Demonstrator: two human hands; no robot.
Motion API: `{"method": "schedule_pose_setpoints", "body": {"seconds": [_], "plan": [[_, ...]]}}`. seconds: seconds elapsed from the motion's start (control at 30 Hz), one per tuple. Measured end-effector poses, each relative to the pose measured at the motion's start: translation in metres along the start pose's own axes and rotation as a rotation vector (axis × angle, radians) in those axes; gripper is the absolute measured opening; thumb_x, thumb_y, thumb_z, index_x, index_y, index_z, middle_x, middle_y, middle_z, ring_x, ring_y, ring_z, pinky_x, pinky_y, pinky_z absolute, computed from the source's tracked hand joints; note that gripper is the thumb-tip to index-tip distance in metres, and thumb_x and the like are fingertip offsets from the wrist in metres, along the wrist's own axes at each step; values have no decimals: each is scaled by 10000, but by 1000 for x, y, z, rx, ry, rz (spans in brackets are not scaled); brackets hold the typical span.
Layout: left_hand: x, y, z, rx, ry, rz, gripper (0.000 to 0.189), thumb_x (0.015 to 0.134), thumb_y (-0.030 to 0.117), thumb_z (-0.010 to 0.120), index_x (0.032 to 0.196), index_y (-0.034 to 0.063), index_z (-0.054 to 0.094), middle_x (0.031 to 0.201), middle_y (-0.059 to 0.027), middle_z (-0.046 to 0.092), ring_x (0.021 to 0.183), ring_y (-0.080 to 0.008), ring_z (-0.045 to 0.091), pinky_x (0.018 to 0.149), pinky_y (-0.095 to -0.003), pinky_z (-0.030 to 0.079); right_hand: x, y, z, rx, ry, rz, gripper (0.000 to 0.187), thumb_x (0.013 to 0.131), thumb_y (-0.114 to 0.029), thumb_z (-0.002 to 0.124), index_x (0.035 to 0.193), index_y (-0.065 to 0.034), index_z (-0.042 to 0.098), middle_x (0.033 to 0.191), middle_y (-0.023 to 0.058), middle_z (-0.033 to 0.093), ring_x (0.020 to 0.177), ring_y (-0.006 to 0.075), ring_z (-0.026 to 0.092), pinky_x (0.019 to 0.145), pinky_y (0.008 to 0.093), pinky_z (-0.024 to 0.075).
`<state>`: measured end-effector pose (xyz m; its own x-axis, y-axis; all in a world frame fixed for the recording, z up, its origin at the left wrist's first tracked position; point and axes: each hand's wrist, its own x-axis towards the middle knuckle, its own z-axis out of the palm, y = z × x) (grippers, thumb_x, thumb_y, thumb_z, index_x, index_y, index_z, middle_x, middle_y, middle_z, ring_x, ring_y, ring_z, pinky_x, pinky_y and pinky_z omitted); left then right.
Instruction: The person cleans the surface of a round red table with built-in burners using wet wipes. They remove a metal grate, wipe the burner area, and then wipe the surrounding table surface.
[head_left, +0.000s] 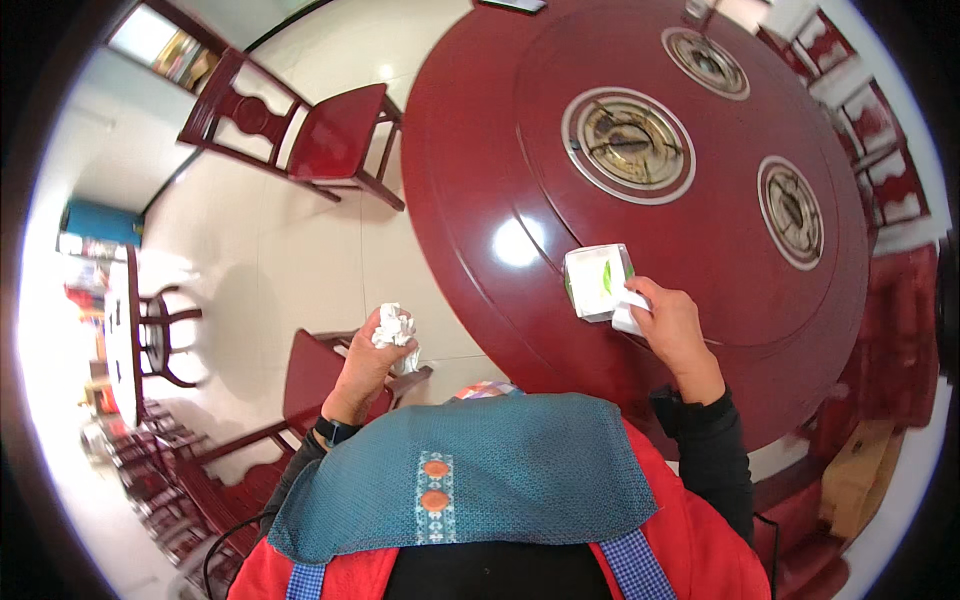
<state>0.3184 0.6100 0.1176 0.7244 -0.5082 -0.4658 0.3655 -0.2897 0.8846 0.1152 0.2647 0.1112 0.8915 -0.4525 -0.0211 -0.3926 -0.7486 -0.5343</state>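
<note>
My left hand (367, 367) grips a wad of crumpled white tissue (394, 328), held over the floor to the left of the table. At the near part of the round dark-red table (480, 187), my right hand (673, 319) pinches a smooth white piece (628, 315); whether it is paper or something stiffer I cannot tell. That piece overlaps the right corner of a small white box with a green leaf mark (596, 281), which looks like a tissue box. The box rests on the table's raised inner disc.
Several round metal burner wells, one large in the middle (628, 145), are set into the table. A red wooden chair (337, 135) stands at the table's left. Another chair (311, 382) is close by my left arm. A cardboard box (859, 476) sits at lower right.
</note>
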Motion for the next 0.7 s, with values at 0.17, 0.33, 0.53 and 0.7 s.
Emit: {"method": "schedule_pose_setpoints", "body": {"seconds": [0.17, 0.33, 0.53, 0.7], "plan": [[52, 29, 26, 189, -207, -6, 364, 789, -4, 673, 1125, 76, 556, 986, 8, 604, 913, -99, 565, 806, -261, 469, 13, -7, 25, -233, -109, -95, 275, 796, -140, 593, 1062, -76, 612, 716, 160, 641, 689, 320, 651, 583, 434, 496], [81, 51, 41, 261, -361, -24, 367, 784, 10, 660, 1130, 74, 558, 971, 12, 591, 886, -90, 552, 772, -253, 469, 25, 5, 32, -435, -78, 139, 214, 829, -111, 507, 973, 7, 613, 684, 168, 644, 627, 320, 656, 545, 432, 507], [137, 74, 42, 248, -566, -24, 378, 784, 19, 673, 1138, 66, 549, 998, 8, 596, 908, -85, 556, 794, -255, 474, 44, 4, 49, -341, -82, 271, 127, 801, -144, 588, 900, -71, 623, 708, 166, 633, 716, 348, 639, 648, 471, 496], [211, 90, 36, 315, -725, 49, 387, 784, 0, 663, 1144, 64, 539, 998, 11, 595, 928, -88, 558, 805, -252, 478, 41, -28, 34, 43, 34, 582, 218, 836, -176, 577, 1005, -48, 627, 780, 208, 641, 770, 368, 634, 692, 439, 501]]}}
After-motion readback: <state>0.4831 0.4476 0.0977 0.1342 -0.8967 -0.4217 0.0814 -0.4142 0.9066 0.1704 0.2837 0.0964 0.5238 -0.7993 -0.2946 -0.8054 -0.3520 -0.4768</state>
